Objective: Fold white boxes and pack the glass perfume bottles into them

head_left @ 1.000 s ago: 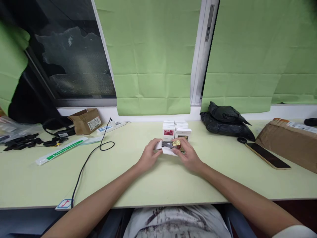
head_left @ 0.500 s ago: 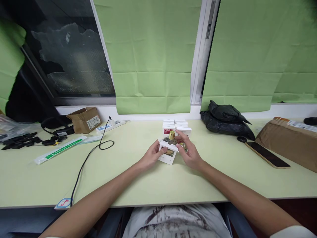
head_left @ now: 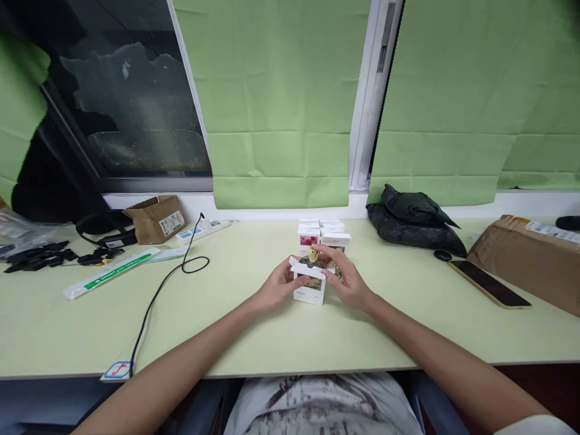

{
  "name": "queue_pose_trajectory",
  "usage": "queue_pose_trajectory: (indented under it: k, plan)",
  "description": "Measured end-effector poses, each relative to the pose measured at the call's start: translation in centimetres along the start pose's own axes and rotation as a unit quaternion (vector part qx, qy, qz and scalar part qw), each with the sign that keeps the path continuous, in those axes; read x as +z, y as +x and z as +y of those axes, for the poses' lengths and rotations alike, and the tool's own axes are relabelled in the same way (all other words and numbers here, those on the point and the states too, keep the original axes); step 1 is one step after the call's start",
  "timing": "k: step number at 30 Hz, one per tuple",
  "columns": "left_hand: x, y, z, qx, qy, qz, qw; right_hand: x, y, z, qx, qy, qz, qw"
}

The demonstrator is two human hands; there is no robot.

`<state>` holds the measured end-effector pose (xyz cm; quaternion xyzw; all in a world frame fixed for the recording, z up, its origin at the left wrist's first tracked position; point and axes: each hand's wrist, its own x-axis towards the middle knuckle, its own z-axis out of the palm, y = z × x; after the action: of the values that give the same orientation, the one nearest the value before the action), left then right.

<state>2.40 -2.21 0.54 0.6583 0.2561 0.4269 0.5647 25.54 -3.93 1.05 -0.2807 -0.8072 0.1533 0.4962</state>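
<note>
My left hand [head_left: 277,283] is closed round the left side of a small white box [head_left: 309,297] with a dark picture on its front. The box stands nearly upright on the table, its top flap raised. At its mouth is a small bottle with a gold cap [head_left: 313,254] and a dark body, whose lower part the box hides. My right hand [head_left: 348,281] pinches the bottle at the cap, with its thumb by the box's right edge. A shiny gold-and-green thing [head_left: 338,273] shows partly behind the right-hand fingers. Just behind stand several similar white boxes [head_left: 309,231].
A black cable [head_left: 156,296], a green-and-white packet [head_left: 118,272] and an open brown carton [head_left: 156,220] are on the left. At right lie black plastic bags [head_left: 410,220], a phone [head_left: 489,283], a round black object [head_left: 443,255] and a large brown parcel [head_left: 525,260].
The bottle has moved down into the mouth of the box. The box has gone from tilted to nearly upright, and my right fingers have come over the cap.
</note>
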Motion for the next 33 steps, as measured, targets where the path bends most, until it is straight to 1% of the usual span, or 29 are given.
queue_pose_trajectory:
  k: [6,13,18,29,33]
  plan:
    - [-0.33,0.04,-0.24,0.005,0.004,0.000,1.000,-0.10,0.07,-0.06,0.014,-0.004,-0.010,1.000]
    - [-0.27,-0.01,0.03,0.002,0.020,0.002,1.000,-0.24,0.20,-0.38,0.017,-0.007,-0.017,1.000]
    - [-0.28,0.01,0.11,-0.010,0.030,0.009,0.999,-0.18,0.17,-0.41,0.022,0.011,-0.034,0.999]
    - [-0.39,-0.05,-0.09,-0.006,0.034,-0.002,0.999,-0.03,0.33,-0.29,0.020,0.052,-0.052,0.997]
    - [-0.51,-0.01,-0.26,-0.005,0.048,0.006,0.999,-0.04,0.30,-0.35,0.021,0.058,-0.058,0.996]
